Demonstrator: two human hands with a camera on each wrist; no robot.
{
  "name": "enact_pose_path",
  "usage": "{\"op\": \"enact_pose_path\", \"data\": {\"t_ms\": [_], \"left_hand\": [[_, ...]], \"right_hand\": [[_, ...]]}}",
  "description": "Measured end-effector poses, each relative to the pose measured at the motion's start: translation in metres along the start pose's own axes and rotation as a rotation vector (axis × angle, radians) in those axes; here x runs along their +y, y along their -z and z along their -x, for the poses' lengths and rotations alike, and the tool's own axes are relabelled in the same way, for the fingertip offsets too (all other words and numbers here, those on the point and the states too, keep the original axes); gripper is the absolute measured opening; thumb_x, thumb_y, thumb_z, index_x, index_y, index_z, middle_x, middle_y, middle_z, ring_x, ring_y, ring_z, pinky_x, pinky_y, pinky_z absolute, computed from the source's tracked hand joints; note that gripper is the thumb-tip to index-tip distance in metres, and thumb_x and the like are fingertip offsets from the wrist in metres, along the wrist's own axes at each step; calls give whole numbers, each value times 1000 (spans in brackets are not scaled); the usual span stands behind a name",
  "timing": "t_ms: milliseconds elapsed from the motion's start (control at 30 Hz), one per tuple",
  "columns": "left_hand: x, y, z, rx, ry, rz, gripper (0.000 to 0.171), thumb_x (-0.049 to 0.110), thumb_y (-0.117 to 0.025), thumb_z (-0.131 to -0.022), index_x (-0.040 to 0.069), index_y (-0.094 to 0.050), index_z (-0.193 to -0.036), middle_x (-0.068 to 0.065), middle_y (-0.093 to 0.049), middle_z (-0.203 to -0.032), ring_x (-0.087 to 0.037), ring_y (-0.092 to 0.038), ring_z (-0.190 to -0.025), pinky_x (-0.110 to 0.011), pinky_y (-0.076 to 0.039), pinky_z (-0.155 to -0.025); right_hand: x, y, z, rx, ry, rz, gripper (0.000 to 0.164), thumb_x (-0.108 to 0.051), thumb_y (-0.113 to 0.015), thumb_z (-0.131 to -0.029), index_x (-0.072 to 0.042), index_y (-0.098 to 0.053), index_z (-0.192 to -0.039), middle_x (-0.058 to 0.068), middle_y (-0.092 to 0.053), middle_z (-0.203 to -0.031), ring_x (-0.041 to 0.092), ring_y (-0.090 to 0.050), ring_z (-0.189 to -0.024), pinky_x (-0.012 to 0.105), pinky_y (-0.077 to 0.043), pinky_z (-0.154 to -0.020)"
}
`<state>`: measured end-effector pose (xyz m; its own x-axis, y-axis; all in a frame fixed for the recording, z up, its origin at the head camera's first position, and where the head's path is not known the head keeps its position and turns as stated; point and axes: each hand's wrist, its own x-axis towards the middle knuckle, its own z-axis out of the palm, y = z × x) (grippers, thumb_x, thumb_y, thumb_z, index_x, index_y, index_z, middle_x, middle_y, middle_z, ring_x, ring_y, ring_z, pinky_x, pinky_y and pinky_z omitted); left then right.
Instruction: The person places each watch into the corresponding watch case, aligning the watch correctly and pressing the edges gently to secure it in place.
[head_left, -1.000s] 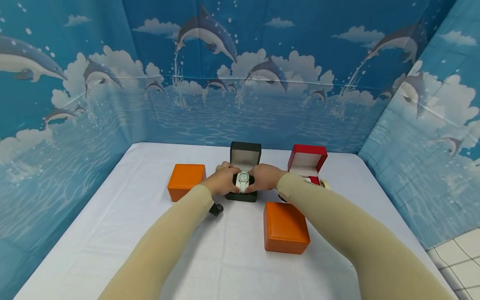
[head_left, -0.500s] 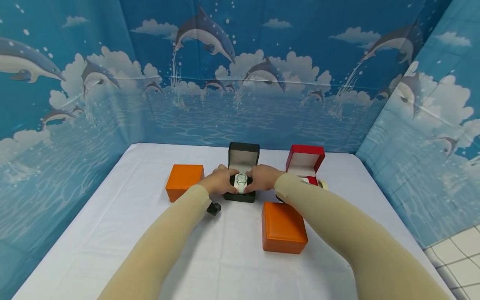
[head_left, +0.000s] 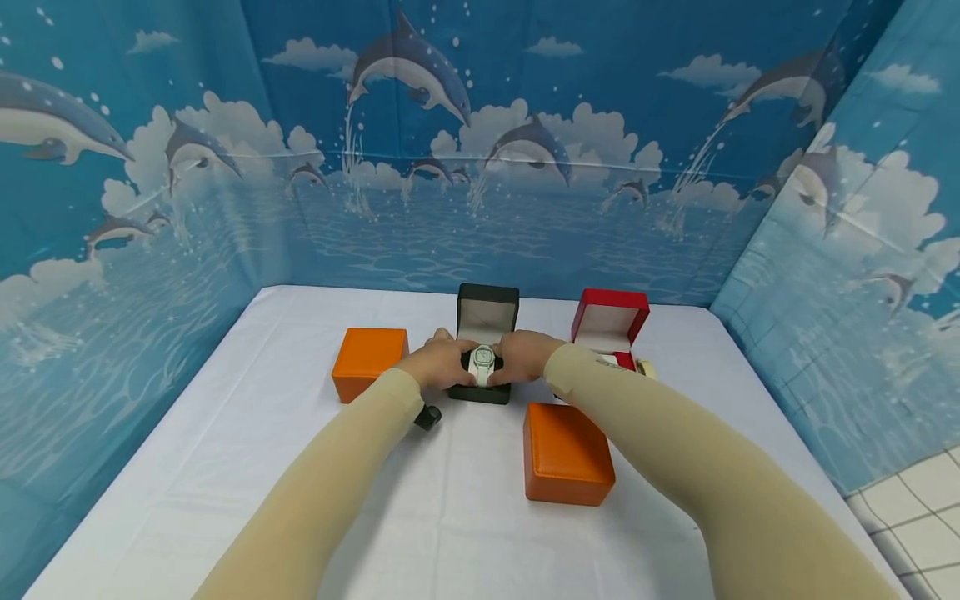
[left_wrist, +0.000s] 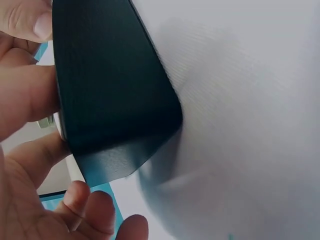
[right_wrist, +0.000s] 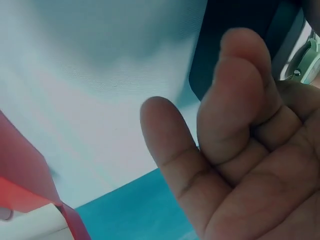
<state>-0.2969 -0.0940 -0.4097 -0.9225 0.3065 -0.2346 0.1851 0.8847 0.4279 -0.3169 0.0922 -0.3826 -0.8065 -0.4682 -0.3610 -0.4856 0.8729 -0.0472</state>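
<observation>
In the head view, a watch (head_left: 483,358) with a pale band and square-looking case sits in an open black watch box (head_left: 480,395), its lid raised at the back. My left hand (head_left: 438,363) holds the watch from the left, thumb and index finger at its side. From the right, my right hand (head_left: 525,355) grips the opposite side in the same way. The left wrist view has the box's dark outer wall (left_wrist: 115,75), with fingers reaching over its edge. In the right wrist view, part of the watch (right_wrist: 305,61) shows beyond my curled fingers.
A shut orange box (head_left: 370,362) stands left of the black one; another orange box (head_left: 568,454) is nearer, at right. Behind my right forearm is an open red box (head_left: 611,315), with a gold-coloured item (head_left: 646,368) beside it. White cloth (head_left: 450,533) covers the table.
The view has shifted very slightly. Both hands stay at the watch in the black box, with hardly any visible movement.
</observation>
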Motion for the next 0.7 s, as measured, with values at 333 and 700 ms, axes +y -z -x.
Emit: {"op": "enact_pose_path", "data": {"t_ms": [333,700], "left_hand": [[4,3,2,-24,26,8,71,37,-81,-93,32,-50,-158,-12,-53,-124,-26,-45,-113,-33,-51,-80],[6,5,2,-40,45,12,72,37,-82,-93,31,-51,-157,-11,-55,-124,-25,-45,-114,-35,-53,-82]], "right_hand": [[0,3,3,-1,8,13,52,-56,-72,-95,-13,-73,-126,1,-70,-95,19,-61,-84,33,-57,-85],[2,0,2,1,-2,31,52,-58,-72,-95,-12,-73,-120,1,-68,-94,19,-61,-84,32,-57,-83]]}}
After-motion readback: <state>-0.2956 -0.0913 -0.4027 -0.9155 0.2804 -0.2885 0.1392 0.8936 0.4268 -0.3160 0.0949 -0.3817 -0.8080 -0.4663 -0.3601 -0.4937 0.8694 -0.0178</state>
